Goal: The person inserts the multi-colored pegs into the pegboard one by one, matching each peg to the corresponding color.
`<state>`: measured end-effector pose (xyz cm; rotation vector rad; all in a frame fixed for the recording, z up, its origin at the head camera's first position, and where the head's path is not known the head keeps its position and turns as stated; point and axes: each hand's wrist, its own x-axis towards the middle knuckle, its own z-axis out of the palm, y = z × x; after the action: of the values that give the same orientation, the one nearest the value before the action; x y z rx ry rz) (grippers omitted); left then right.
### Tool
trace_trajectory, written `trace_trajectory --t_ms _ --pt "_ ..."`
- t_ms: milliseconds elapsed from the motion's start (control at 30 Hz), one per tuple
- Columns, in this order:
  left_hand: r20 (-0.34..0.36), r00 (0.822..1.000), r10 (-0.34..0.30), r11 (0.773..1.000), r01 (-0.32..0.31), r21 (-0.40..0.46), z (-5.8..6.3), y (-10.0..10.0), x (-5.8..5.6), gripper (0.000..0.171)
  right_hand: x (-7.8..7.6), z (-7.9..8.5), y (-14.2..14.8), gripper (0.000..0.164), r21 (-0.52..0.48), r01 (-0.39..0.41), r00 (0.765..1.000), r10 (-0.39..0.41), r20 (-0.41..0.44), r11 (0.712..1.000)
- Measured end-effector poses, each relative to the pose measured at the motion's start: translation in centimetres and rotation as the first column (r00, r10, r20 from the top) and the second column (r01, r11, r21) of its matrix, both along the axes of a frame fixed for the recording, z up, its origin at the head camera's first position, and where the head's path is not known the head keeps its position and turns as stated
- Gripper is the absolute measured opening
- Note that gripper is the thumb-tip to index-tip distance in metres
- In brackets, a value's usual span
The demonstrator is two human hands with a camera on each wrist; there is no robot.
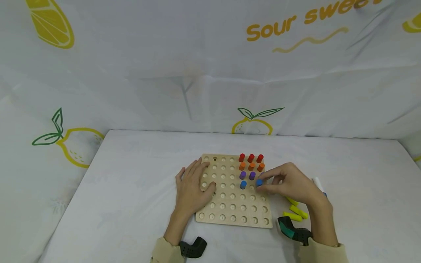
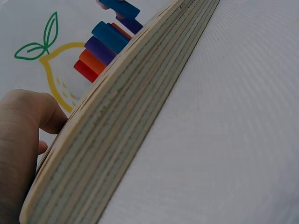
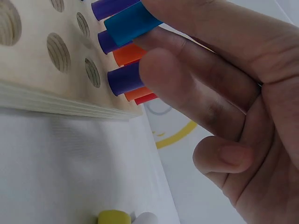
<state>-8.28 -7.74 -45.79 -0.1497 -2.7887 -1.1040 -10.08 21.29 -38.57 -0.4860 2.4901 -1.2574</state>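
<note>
Over pegboard (image 1: 227, 212), your right hand (image 1: 291, 183) pinches blue peg (image 1: 259, 182); left hand (image 1: 193, 190) rests spread across left edge. Peg likely light, stiff, slick: grip upper end.

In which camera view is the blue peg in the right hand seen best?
The right wrist view: the blue peg looks largest there, one end plainly visible, the other behind the right hand. The head view shows it small; the left wrist view has it at the top edge, partly cut off.
</note>
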Motion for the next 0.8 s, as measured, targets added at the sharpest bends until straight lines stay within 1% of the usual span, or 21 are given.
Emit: trace_trajectory --t_ms 167,233,400,567,800 --pt "0.003 1.000 0.001 1.000 -0.001 -0.007 -0.07 -0.01 0.01 0.062 -0.08 -0.08 -0.40 0.024 0.007 -0.005 1.000 0.005 0.031 1.000" --pt "0.005 1.000 0.001 1.000 -0.001 -0.010 -0.09 -0.02 0.01 0.062 -0.11 -0.05 -0.52 0.025 0.007 -0.018 0.999 0.018 0.030 1.000" --pt "0.012 1.000 0.000 1.000 0.000 -0.010 -0.11 -0.02 0.02 0.062 -0.16 -0.01 -0.77 0.028 -0.013 -0.049 0.997 0.049 0.060 0.999" --pt "0.014 1.000 -0.001 1.000 0.001 -0.004 -0.05 0.00 0.04 0.063 -0.29 -0.28 -0.88 0.024 -0.027 -0.078 0.993 0.080 0.091 0.997" --pt "0.012 1.000 -0.002 1.000 0.002 -0.002 0.03 0.03 0.04 0.063 -0.40 -0.57 -0.97 0.021 -0.018 -0.088 0.991 0.089 0.095 0.996"
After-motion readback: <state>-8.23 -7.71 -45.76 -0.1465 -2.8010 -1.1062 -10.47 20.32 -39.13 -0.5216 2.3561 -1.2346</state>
